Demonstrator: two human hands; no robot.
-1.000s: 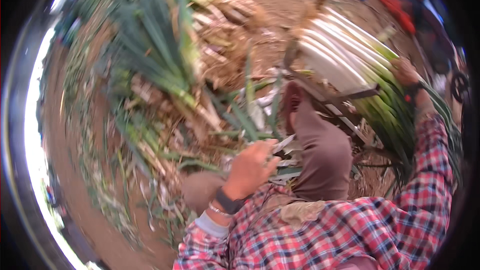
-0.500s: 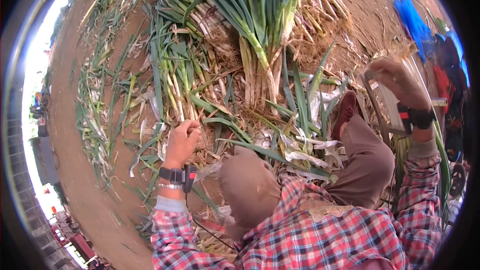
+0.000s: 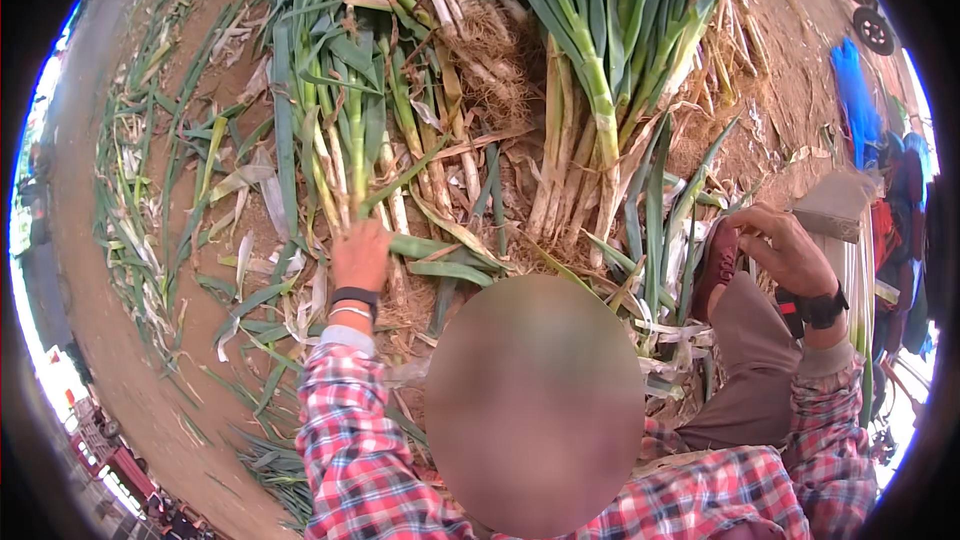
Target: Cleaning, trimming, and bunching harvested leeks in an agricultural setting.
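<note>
Left of centre in the frame: bare left hand [image 3: 361, 256], fingers bent at the lower ends of slender green-and-white leek stalks [image 3: 356, 145]; grip impossible to tell. Right of frame: bare right hand [image 3: 792, 252], fingers half-curled beside dark-red shoe [image 3: 716, 270]; held object, if any, impossible to tell. Upper centre: thick bundle of long-leaved, dark-green leeks [image 3: 602, 95].

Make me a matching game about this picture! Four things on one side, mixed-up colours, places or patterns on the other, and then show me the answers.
Things
1. Left hand
2. Right hand
3. Shoe
4. Shirt

Clues
A. Dark red
B. At the lower end of some pale stems
C. Checked pattern
D. Near the shoe

Right pairs: 1-B, 2-D, 3-A, 4-C
</note>
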